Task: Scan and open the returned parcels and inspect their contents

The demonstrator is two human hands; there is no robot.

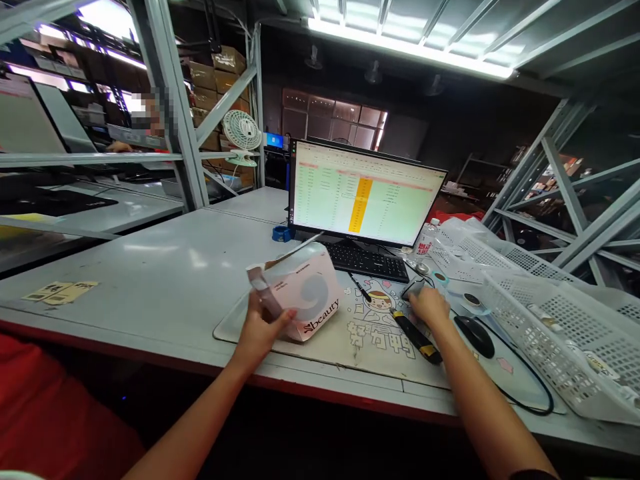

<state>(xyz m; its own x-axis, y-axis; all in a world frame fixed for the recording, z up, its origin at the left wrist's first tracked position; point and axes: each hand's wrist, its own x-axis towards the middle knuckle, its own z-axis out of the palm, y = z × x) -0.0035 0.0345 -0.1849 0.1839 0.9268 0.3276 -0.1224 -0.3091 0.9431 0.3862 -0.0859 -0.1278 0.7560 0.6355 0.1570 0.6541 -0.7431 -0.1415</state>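
Note:
A pale pink cardboard box (305, 287) with "beauty" printed on it is tilted on the desk mat, its upper flap raised. My left hand (263, 327) grips its near left side, thumb across the front face. Over the far right part of the mat, my right hand (430, 305) has its fingers curled at a small grey object (413, 288), mostly covered and too unclear to name. Just left of my right forearm lies a yellow-and-black utility knife (415, 335). A black pen (359, 287) rests between the box and my right hand.
Behind the mat (365, 353) stand a black keyboard (367, 260) and a monitor (365, 197) showing a spreadsheet. A black mouse (475, 335) and white plastic baskets (560, 347) are on the right. Labels (60, 292) lie far left; a blue tape roll (283, 233) sits by the monitor.

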